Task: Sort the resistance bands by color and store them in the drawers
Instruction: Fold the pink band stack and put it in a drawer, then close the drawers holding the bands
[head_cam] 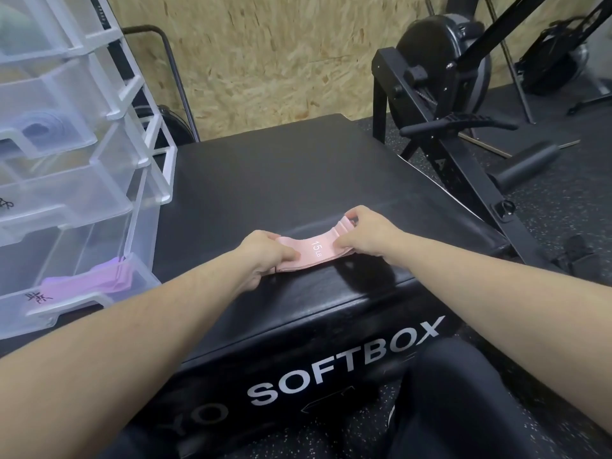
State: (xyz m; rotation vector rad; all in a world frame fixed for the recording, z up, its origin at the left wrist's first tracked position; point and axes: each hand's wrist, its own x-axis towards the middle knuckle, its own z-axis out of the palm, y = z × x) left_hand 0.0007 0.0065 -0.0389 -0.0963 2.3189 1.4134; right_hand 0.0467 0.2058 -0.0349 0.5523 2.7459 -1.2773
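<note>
both hands (265, 251) (367, 231) pinching pink bands (311, 255), black padded box (265, 187), speckled gym floor (563, 207)

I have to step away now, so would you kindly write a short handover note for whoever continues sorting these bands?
Left hand and right hand each pinch an end of the pink bands, a flat stack lying on the black box.
Done: purple bands lie in the open bottom drawer; a bluish band sits in an upper drawer.
Left: put the pink stack in its own drawer; which one is unclear. Then shut the drawers.
</note>
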